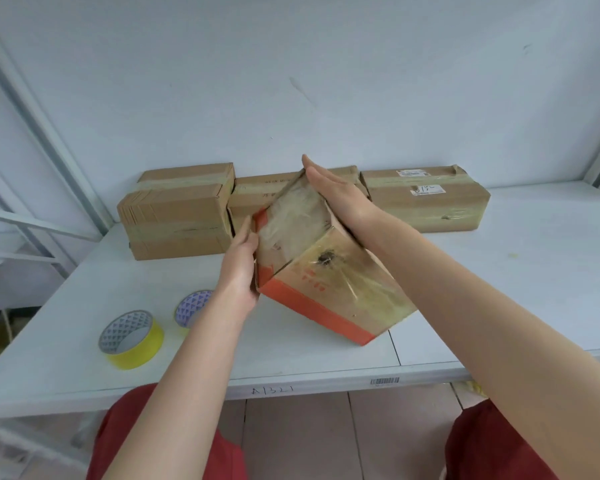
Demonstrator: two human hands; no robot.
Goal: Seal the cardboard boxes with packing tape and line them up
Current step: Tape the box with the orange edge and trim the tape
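Observation:
A taped cardboard box with orange edges [329, 278] is tilted up on one corner in the middle of the white table [499, 289]. My left hand [239, 268] grips its left side. My right hand [333, 192] lies flat on its upper right face, fingers pointing away. Three taped brown boxes stand in a row against the back wall: a left box [177, 213], a middle box [253, 192] partly hidden behind the held box, and a right box [426, 199]. Two tape rolls lie at the front left: a yellow tape roll [132, 337] and a second tape roll [191, 306] partly behind my left forearm.
The table's front edge [326, 386] bears a barcode sticker and a handwritten code. A metal shelf frame [42, 140] rises at the left. A plain wall stands close behind the boxes. My knees in red cloth [129, 438] show below the table.

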